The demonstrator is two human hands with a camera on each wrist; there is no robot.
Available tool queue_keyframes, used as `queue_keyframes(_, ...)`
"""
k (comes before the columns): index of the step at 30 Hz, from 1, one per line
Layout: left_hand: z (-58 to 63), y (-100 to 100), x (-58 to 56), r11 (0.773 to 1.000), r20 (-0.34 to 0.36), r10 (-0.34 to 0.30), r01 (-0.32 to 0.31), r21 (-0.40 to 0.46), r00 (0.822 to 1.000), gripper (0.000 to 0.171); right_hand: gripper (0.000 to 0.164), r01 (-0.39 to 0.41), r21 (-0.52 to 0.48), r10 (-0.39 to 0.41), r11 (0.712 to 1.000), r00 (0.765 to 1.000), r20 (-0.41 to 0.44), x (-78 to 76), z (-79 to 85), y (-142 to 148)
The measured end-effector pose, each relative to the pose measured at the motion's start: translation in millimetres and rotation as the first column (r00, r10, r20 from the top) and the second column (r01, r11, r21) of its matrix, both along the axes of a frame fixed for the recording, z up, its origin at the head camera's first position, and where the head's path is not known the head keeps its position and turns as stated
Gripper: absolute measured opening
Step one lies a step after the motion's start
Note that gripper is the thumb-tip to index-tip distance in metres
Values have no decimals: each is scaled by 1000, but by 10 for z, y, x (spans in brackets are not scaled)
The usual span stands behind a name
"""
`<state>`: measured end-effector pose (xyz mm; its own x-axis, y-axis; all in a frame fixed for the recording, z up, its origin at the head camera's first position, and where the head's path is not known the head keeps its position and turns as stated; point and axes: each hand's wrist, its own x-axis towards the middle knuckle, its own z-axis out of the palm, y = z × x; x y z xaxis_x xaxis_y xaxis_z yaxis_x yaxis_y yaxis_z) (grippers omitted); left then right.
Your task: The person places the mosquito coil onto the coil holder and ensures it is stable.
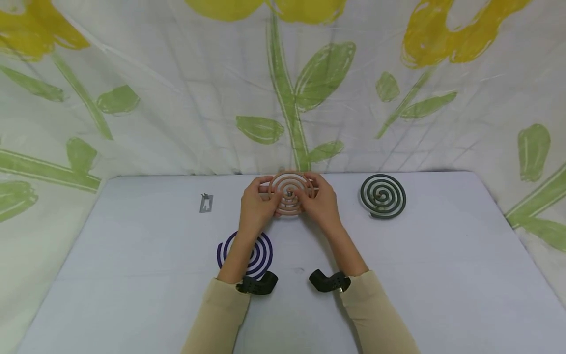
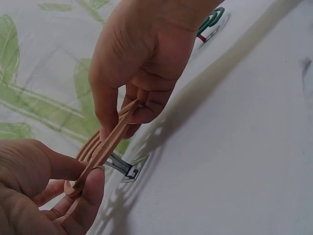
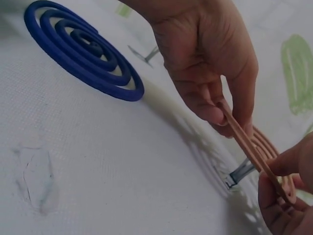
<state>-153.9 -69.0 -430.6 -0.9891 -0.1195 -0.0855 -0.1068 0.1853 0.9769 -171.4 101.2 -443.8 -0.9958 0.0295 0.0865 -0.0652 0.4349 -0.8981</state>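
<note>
Left hand [image 2: 29, 174] and right hand [image 2: 142, 58] pinching a brown coil [image 2: 111, 139], metal stand [image 2: 119, 164] beneath, white tabletop [image 2: 234, 147], green coil [image 2: 213, 17] beyond

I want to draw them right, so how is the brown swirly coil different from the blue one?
Colour: the brown coil is light reddish-brown; the blue coil is deep blue.
Place: the brown coil is raised above the table, while the blue coil lies flat on it.
Holding: the left hand and right hand hold the brown coil; neither holds the blue coil.
Both are round spirals with gaps between their rings.
</note>
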Motion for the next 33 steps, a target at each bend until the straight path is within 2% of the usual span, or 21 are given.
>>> queue_keyframes(7,-8,-9,-9,997,9,-23,22,75,1000,52,52,1,-20,-1,1000,1000,24,1,23,9)
queue_keyframes(15,-7,-13,-25,998,-4,-23,23,60,1000,51,51,7,-82,-3,997,999,51,-2,47,-2)
queue_keyframes(33,-12,-28,-11,996,9,-21,20,90,1000,52,52,17,-61,-14,998,999,49,-2,10,-27)
